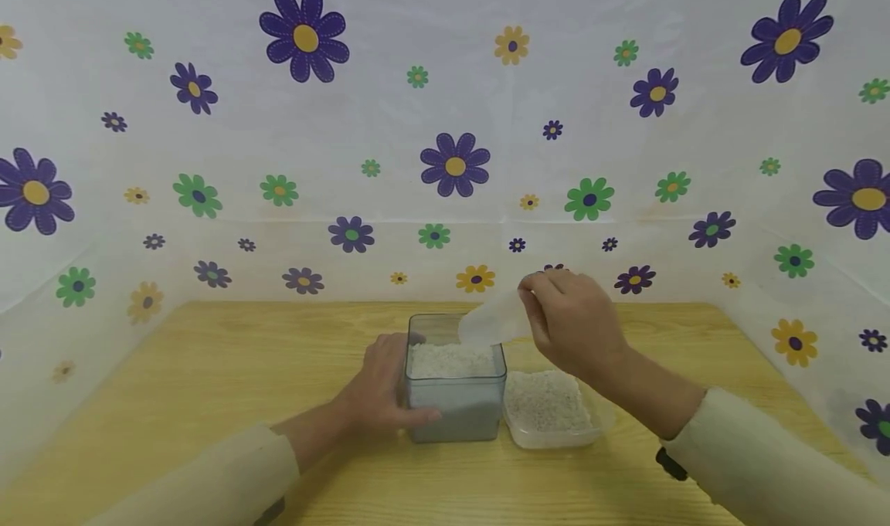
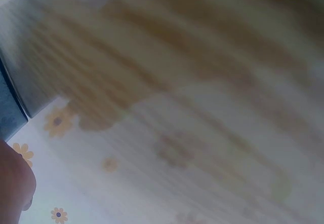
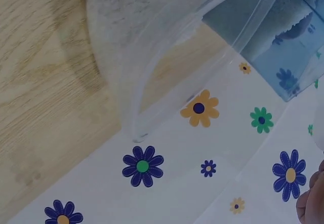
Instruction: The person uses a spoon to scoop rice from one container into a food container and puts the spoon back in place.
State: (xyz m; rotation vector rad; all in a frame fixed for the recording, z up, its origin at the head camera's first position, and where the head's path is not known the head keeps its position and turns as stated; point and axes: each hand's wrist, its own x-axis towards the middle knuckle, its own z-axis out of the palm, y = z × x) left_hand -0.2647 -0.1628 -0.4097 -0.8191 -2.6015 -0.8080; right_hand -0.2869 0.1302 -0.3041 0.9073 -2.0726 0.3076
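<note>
In the head view, a clear bluish square plastic box stands upright on the table, with pale crumbly grains inside. My left hand grips its left side, thumb across the front and the other fingers partly hidden behind. Above the box's right rear rim, my right hand pinches a thin, whitish, scoop-like piece, its rounded end tilted down over the box. A shallow clear tub of similar grains sits close to the box's right side, below my right hand. In the right wrist view, the tub fills the upper middle.
The wooden table extends to both sides. Behind and beside it hangs a white sheet printed with purple, green and yellow flowers. A dark band shows under the right sleeve.
</note>
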